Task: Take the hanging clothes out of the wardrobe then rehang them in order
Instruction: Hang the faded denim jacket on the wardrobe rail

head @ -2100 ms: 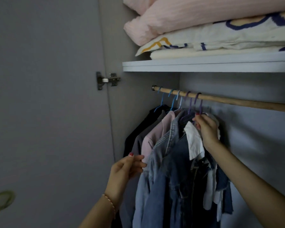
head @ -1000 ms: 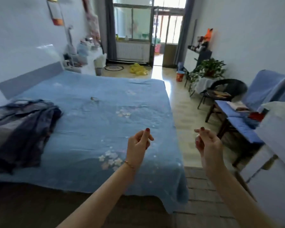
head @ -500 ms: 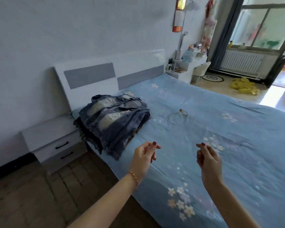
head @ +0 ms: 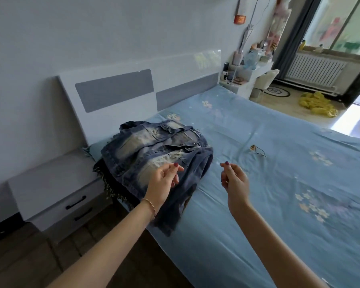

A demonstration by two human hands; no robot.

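A heap of denim clothes [head: 154,156] lies at the middle left of the frame, on the near corner of the bed [head: 268,215] just below the headboard [head: 112,94], with 1 edge spilling over the mattress side toward the nightstand [head: 56,190] at the lower left. At least 2 pieces seem stacked there, a pale-washed jacket on top and something dark with a fringed hem under it, though I cannot tell the exact count. No hanger shows in the heap. The left hand [head: 164,181] hovers in front of the heap's near edge, fingers loosely curled with thumb and forefinger close together, holding nothing. The right hand [head: 234,177] hangs over bare sheet at the center of the frame, apart from the heap, its fingers loosely curled too and empty. Denim like this is likely fairly heavy and stiff for cloth, not slippery and not fragile, so it should bear a firm grip; the folds will sag and slide off each other if lifted from the middle. The collar or shoulder seams of the top jacket, at the far side of the heap, look the best place to take hold, 1 hand on each shoulder. A small trinket with a cord [head: 256,149] lies on the sheet to the right, clear of the clothes.
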